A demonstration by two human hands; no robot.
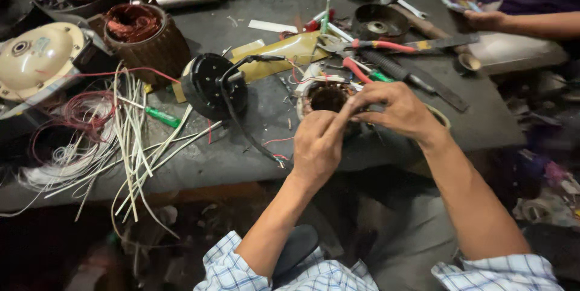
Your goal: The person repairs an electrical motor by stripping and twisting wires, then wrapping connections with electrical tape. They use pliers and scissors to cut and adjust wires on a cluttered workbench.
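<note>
- A small motor stator [329,99], a pale ring with dark copper windings inside, is sitting on the grey worktable [254,140] close to its near edge, a little right of centre.
- The left hand [317,146] is coming up from six o'clock with the wrist bent and the back of the hand facing the camera; its fingers are curling tight against the stator's near rim, pinching something too small to make out.
- The right hand [396,109] is reaching in from four o'clock, forearm slanting across the table edge, its fingers stretching leftward over the stator's top and closing lightly on its rim; whether they are gripping a wire cannot be told.
- The two hands are touching each other at the fingertips above the stator.
- At twelve o'clock from the stator, red-handled pliers [362,44] are lying beside a black-handled screwdriver [396,72].
- At nine o'clock, a black round motor housing [208,85] is standing on edge, its black cable [241,128] trailing toward the left hand.
- Farther out at nine o'clock, a bundle of white insulation strips [130,140] is fanning over the table edge, with a green-handled screwdriver [162,117] among them.
- At ten o'clock, a larger copper-wound stator [142,34] is resting near a cream fan motor cover [36,55].
- At two o'clock, another person's hands [477,1] are holding a small item.
</note>
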